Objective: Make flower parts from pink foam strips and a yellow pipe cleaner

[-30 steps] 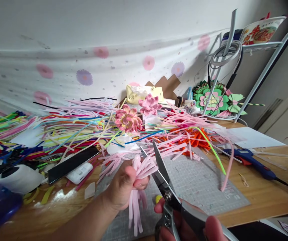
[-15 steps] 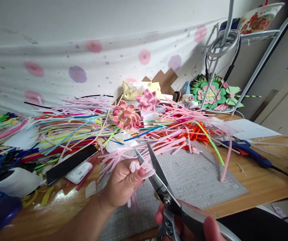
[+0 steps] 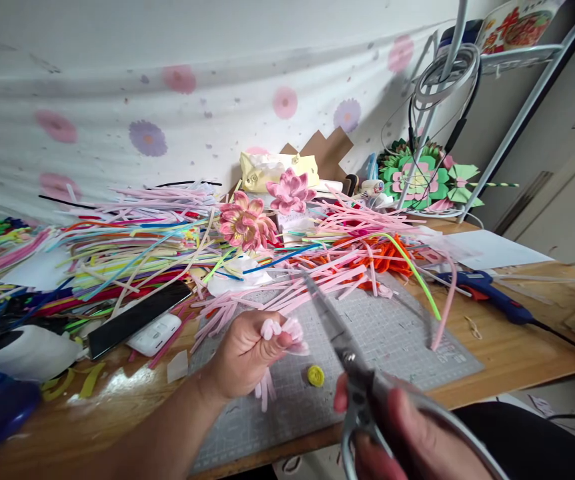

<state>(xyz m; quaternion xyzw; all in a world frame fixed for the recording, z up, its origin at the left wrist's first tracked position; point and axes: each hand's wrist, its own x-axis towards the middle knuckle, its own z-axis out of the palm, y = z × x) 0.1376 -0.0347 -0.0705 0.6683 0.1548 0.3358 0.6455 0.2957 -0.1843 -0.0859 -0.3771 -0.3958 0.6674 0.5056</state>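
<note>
Left hand: fingers closed, thumb pressed on a pink bundle; folded-looking tips above the fist, tails below, all held over the mat.

Right hand: fingers wrapped round the handles of scissors – blades apparently together, blurred, pointing far, just right of the bundle and apart from it.

Handling, as judged: pinch firm and near the tips, so strips stay level; thumb well back from the blades; short snips, deep in the blades – soft pile may fold between them.

Yellow coil: one, on the mat, between the hands.

Pink strips: many, far side.

Phone: left.

Glue gun: right.
</note>
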